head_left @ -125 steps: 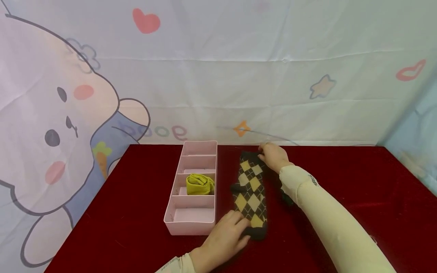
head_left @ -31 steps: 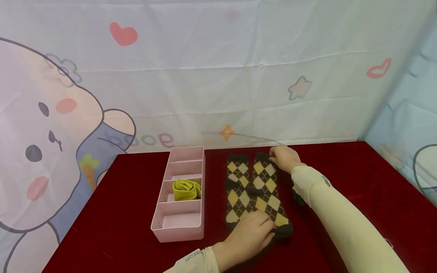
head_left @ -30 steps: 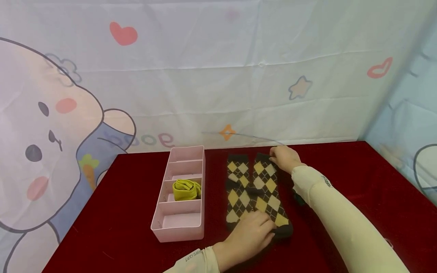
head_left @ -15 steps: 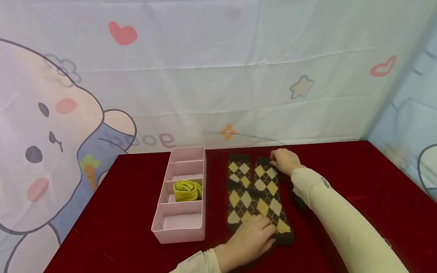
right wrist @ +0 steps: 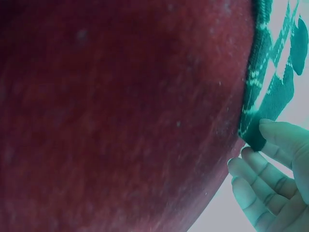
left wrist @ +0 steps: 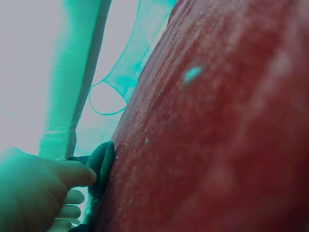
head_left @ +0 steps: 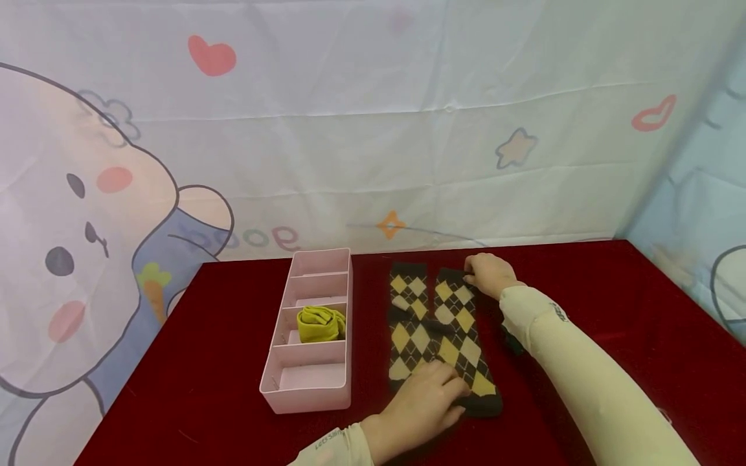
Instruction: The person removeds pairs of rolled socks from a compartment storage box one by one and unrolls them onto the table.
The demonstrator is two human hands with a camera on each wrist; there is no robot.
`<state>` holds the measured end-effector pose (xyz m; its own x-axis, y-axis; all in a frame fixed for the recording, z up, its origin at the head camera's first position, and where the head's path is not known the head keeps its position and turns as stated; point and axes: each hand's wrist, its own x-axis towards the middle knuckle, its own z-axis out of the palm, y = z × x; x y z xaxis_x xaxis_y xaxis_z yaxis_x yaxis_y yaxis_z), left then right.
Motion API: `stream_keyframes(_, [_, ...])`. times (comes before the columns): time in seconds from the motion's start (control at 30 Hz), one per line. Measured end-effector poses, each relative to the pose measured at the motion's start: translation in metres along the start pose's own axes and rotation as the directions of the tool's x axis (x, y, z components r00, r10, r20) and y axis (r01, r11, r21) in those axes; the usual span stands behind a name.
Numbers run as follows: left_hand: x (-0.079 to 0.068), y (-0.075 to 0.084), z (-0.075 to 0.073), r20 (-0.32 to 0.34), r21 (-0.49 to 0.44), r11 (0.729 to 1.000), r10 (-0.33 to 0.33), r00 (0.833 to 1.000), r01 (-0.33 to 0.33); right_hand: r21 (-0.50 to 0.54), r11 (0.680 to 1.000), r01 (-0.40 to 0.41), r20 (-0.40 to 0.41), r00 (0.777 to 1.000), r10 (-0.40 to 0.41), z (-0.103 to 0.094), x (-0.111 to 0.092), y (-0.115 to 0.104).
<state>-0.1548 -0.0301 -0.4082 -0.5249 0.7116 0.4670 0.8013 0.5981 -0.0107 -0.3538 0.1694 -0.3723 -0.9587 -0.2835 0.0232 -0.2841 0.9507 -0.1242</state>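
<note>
Two dark argyle socks with yellow and cream diamonds lie side by side on the red cloth in the head view. At the toe end of the right-hand argyle sock [head_left: 463, 336], my left hand [head_left: 422, 404] holds the dark edge, its fingers curved over the fabric; part of the other argyle sock [head_left: 408, 323] is under it. In the left wrist view the thumb [left wrist: 77, 174] touches the dark folded end. My right hand [head_left: 489, 275] pinches the far cuff corner [right wrist: 256, 137] between thumb and index finger, the other fingers loosely bent.
Left of the socks stands a pink divided box [head_left: 305, 401] with several compartments. One compartment contains a rolled yellow-green cloth [head_left: 320, 323]. A dark green item [head_left: 513, 340] is partly hidden beneath the right forearm. A printed curtain [head_left: 361, 129] hangs behind the table.
A second argyle sock has come to lie right of the first since the oldest frame. Over the last second its cuff has shifted slightly nearer, and my left hand has eased slightly left.
</note>
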Motion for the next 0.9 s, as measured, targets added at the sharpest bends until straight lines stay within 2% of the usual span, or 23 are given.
stream_keyframes(0.13, [0.001,0.001,-0.008,0.012,-0.019,1.000,-0.005,1.000,0.005,0.027,1.000,-0.010,-0.016,1.000,0.010,-0.003,-0.002,0.005])
stream_keyframes(0.23, [0.002,0.002,-0.017,-0.002,-0.027,1.000,0.006,1.000,-0.006,0.057,0.998,-0.015,-0.034,0.999,0.017,-0.006,-0.002,0.006])
stream_keyframes(0.37, [0.002,-0.001,-0.026,-0.042,-0.006,1.000,0.028,0.999,-0.029,0.087,0.996,-0.017,-0.058,0.998,0.022,-0.011,-0.004,0.005])
stream_keyframes(0.57, [-0.001,-0.009,-0.036,-0.054,0.028,0.998,0.052,0.997,-0.051,0.102,0.995,-0.020,-0.076,0.997,0.028,-0.018,-0.006,0.000])
stream_keyframes(0.9, [-0.006,-0.025,-0.064,0.025,0.004,0.995,0.097,0.995,-0.097,0.175,0.985,0.010,-0.113,0.994,0.010,-0.025,-0.006,-0.011])
